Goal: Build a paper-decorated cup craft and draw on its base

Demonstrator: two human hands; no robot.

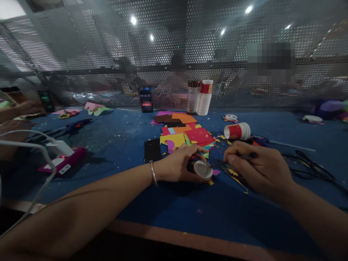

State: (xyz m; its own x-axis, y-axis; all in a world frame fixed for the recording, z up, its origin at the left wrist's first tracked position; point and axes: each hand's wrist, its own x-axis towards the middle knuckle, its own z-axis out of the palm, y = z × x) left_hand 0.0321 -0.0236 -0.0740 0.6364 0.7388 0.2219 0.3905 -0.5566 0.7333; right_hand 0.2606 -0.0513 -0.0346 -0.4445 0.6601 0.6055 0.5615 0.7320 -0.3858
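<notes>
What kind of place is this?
Likely a shared craft workspace: colored paper sheets lie on a blue table, a stack of paper cups stands behind them, and another person's hand shows at left.

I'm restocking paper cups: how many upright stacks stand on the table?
1: the upright stack by the mesh screen, just right of the clear jar. The red-and-white cups beyond the right hand lie on their side.
</notes>
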